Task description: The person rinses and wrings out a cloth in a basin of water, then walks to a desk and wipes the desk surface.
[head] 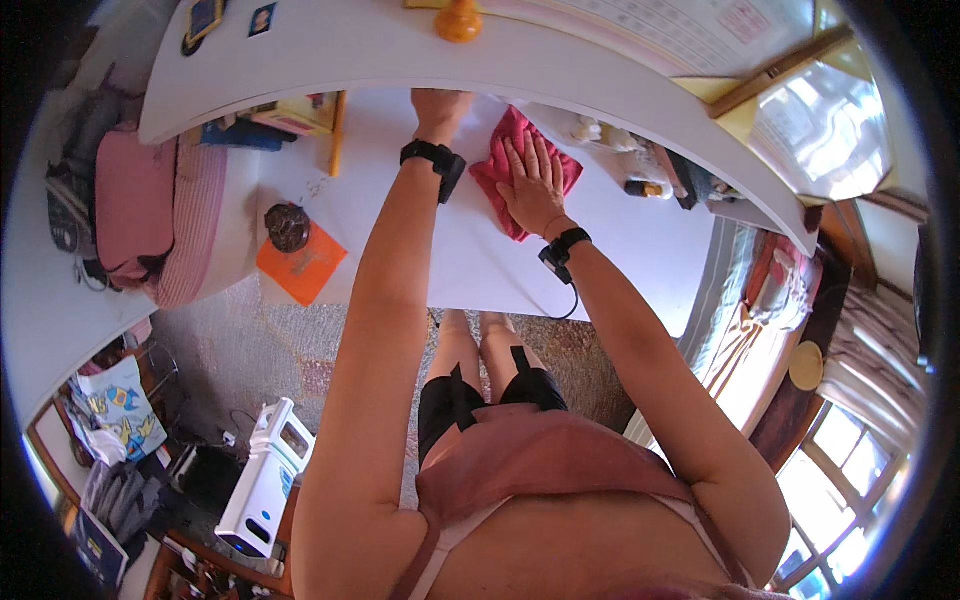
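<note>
My right hand (534, 184) lies flat with spread fingers on a crumpled red cloth (501, 174), which rests on the white desktop (630, 247). Up at the shelf edge is my left hand (441, 109); its fingers are hidden beneath the white shelf (570, 71), so what it touches does not show. Left of my arms, a dark round carved object (287, 227) stands on an orange square sheet (307, 262), with small crumbs scattered just above it.
Books (289, 120) and a yellow stick (337, 142) are under the shelf at left. Small bottles (645, 189) and other items stand at right. An orange gourd-shaped ornament (458, 22) sits on the shelf. A pink bag (135, 202) is at far left. A black cable hangs by my right wrist.
</note>
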Available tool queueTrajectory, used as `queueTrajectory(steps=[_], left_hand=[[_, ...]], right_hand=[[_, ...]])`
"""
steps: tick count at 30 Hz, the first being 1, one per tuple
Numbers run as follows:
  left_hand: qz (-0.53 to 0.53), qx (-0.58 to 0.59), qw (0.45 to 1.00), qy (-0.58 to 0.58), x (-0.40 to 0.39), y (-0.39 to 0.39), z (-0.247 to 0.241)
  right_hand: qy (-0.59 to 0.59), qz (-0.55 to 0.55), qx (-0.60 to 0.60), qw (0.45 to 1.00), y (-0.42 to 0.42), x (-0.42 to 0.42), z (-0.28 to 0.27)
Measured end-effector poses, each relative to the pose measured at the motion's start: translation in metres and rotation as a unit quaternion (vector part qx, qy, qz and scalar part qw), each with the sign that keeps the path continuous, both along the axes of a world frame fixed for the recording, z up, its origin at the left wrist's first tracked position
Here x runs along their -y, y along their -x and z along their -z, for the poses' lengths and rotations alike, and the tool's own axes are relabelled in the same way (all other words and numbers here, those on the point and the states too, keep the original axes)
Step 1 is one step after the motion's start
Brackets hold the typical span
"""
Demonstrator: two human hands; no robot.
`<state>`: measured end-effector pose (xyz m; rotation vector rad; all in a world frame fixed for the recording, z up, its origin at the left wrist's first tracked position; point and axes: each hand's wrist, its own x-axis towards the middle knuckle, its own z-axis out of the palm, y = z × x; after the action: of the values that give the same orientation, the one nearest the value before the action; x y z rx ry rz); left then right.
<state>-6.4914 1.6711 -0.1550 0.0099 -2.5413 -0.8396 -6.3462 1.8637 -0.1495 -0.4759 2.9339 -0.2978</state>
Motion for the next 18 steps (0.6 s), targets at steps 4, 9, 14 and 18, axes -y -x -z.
queueTrajectory(steps=[4,9,14,18], left_hand=[[-0.004,0.023,1.0,-0.016,-0.01,0.006,0.015],[0.006,0.073,0.995,0.066,-0.022,0.01,0.013],[0.019,0.064,0.997,0.039,-0.021,0.01,0.011],[0.06,0.089,0.993,0.046,-0.019,0.009,0.0]], right_hand=[[-0.013,0.071,-0.012,0.997,-0.01,-0.016,0.003],[0.02,0.123,-0.001,0.992,-0.03,-0.041,0.0],[0.024,0.2,0.021,0.979,-0.063,-0.065,-0.003],[0.033,0.301,0.042,0.952,-0.045,-0.064,0.004]])
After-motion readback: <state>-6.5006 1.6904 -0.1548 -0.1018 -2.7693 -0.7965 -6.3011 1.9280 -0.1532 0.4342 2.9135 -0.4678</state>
